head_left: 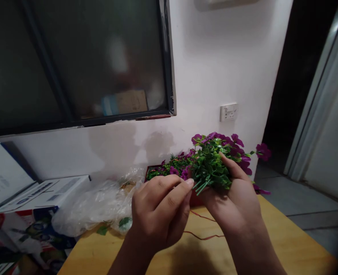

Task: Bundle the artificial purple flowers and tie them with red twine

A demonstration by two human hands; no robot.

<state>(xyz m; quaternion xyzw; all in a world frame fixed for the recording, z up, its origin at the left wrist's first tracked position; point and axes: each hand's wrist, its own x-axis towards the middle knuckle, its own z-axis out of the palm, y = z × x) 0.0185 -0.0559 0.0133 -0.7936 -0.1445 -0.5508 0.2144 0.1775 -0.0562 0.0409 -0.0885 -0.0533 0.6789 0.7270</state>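
Note:
My right hand (238, 198) is wrapped around a bunch of artificial flowers (212, 166) with purple petals and green leaves. Their cut green stems (201, 187) point down and left. Just left of the stem ends, my left hand (163, 210) is closed in a pinch; whatever lies between its fingertips is hidden. A thin red string (203, 237) runs in a loose loop below the hands, partly behind the left one. Behind them stands a red planter box (197, 200) filled with more purple flowers and greenery (171, 166), partly covered by both hands.
Crumpled clear plastic bags (97, 206) lie on the wooden table (100, 252) at left, with a loose green leaf (102, 230) beside them. Printed cardboard boxes (51, 194) stand at the far left. The white wall (203, 80) with a socket (228, 112) rises behind.

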